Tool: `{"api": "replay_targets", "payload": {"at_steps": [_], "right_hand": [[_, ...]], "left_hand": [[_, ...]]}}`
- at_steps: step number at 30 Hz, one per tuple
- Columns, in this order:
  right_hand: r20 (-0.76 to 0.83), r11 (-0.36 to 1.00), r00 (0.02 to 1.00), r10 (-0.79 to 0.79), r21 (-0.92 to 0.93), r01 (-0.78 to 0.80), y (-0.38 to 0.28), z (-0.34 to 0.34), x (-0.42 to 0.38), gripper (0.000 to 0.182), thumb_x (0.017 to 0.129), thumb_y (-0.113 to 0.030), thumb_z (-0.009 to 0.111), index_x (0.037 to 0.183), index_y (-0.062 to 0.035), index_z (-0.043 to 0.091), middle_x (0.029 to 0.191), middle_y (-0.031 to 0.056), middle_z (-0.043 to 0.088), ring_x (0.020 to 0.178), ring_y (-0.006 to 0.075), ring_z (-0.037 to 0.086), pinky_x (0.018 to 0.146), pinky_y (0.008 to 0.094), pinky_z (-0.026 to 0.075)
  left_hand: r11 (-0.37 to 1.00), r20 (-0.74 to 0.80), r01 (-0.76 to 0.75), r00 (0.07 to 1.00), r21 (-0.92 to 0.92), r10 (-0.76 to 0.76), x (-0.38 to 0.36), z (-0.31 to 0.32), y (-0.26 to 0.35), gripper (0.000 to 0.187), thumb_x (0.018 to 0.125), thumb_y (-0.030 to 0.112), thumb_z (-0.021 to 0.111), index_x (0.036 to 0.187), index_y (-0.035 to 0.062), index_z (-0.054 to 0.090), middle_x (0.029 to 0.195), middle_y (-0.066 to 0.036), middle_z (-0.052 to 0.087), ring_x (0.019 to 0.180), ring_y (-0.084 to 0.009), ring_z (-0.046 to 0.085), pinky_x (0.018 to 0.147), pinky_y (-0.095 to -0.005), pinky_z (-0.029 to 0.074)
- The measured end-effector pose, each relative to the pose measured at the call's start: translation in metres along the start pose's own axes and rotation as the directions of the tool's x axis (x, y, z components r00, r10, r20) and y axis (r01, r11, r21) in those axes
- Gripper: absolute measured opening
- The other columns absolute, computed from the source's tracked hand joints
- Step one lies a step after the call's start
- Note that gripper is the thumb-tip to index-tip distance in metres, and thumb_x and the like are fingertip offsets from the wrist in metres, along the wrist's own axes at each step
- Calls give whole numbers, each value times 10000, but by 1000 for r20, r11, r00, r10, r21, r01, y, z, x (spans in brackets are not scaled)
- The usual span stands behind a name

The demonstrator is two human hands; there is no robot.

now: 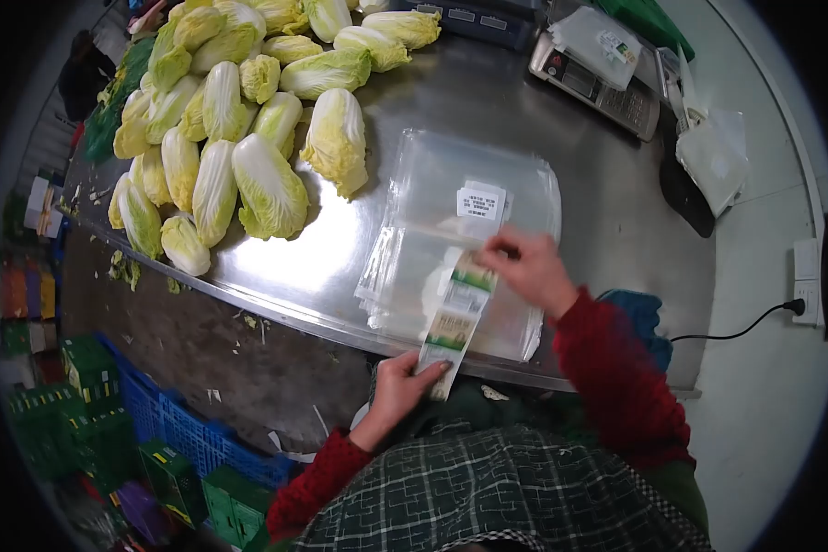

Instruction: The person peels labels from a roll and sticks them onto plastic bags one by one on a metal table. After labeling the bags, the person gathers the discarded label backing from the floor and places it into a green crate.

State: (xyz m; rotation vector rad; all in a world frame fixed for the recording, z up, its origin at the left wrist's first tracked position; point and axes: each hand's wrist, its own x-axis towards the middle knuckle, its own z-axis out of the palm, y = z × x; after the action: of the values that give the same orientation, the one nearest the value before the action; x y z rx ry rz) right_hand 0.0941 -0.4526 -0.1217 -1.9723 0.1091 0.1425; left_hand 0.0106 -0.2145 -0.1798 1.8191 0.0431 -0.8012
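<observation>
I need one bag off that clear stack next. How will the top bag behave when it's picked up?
Probably floppy and light: the plastic bags look thin and see-through. Likely slippery too, since the stack has fanned out at its near edge. Neighbouring sheets may cling and lift together.

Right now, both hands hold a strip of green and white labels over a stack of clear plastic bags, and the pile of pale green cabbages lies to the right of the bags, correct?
Not quite. The head view shows the pile of pale green cabbages lying to the left of the stack of clear plastic bags, not the right. The rest holds: the left hand and right hand both hold the strip of green and white labels over the bags.
</observation>
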Motion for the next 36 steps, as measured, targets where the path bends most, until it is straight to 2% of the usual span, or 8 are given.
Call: {"api": "replay_targets", "payload": {"at_steps": [10, 14, 19, 21, 28, 31, 35, 36], "right_hand": [[40, 711, 979, -201, -681, 174, 49, 26, 3, 496, 597, -305, 821, 955, -103, 543, 978, 104, 540, 885, 350, 544, 731, 449, 456], [209, 764, 940, -270, -548, 342, 64, 37, -16, 293, 664, -263, 774, 820, -91, 596, 855, 74, 554, 839, 298, 552, 701, 414, 461], [217, 842, 956, -197, -462, 279, 72, 31, -5, 172, 800, -234, 670, 740, -78, 630, 740, 65, 588, 774, 257, 580, 663, 393, 479], [-69, 942, 996, -51, -335, 25, 67, 14, 20, 143, 825, -195, 637, 793, -56, 633, 740, 109, 595, 721, 250, 594, 647, 388, 477], [186, 915, 947, -260, -265, 303, 37, 3, -2, 206, 780, -179, 720, 851, -3, 638, 707, 101, 608, 637, 157, 557, 609, 305, 459], [223, 1000, 975, 5, 13, -8, 30, 18, -25, 255, 752, -239, 750, 815, -13, 649, 720, 98, 625, 646, 179, 585, 606, 303, 463], [205, 999, 978, 27, -47, -18, 23, 26, -39, 217, 754, -194, 748, 798, -10, 643, 681, 76, 613, 599, 163, 556, 566, 288, 451], [187, 995, 982, 15, -101, 4, 22, 27, -41, 176, 763, -141, 743, 791, -1, 639, 645, 42, 589, 569, 106, 505, 549, 258, 433]], "left_hand": [[952, -38, -282, 960, -124, 279, -5, -3, 14, 183, 814, 145, 701, 909, -2, 647, 785, -96, 609, 685, -177, 592, 622, -302, 461], [910, 318, -403, 878, 93, 356, -6, 1, 32, 194, 794, 113, 706, 948, 10, 648, 850, -130, 626, 751, -224, 612, 663, -322, 480], [827, 125, -527, 850, 193, 512, 33, 2, 38, 182, 796, 98, 676, 957, 17, 652, 945, -136, 645, 911, -308, 594, 771, -367, 474], [844, 97, -444, 895, 301, 436, 52, 6, 14, 185, 800, 104, 671, 963, 18, 658, 956, -149, 642, 903, -311, 600, 774, -356, 475], [989, 24, -119, 993, 93, 117, 49, 5, 25, 186, 786, 168, 694, 872, 14, 636, 852, -156, 611, 848, -295, 597, 711, -386, 454], [811, -180, -510, 803, 287, 568, 47, 8, 21, 185, 782, 149, 694, 896, 12, 645, 908, -139, 637, 832, -277, 616, 712, -370, 466], [812, -81, -582, 809, 33, 583, 49, 3, 38, 207, 770, 147, 716, 897, -3, 650, 860, -132, 659, 788, -242, 648, 690, -338, 485], [935, -23, -354, 935, 0, 353, 45, 0, 40, 209, 778, 123, 722, 930, -9, 663, 822, -98, 668, 775, -155, 621, 700, -291, 491]]}}
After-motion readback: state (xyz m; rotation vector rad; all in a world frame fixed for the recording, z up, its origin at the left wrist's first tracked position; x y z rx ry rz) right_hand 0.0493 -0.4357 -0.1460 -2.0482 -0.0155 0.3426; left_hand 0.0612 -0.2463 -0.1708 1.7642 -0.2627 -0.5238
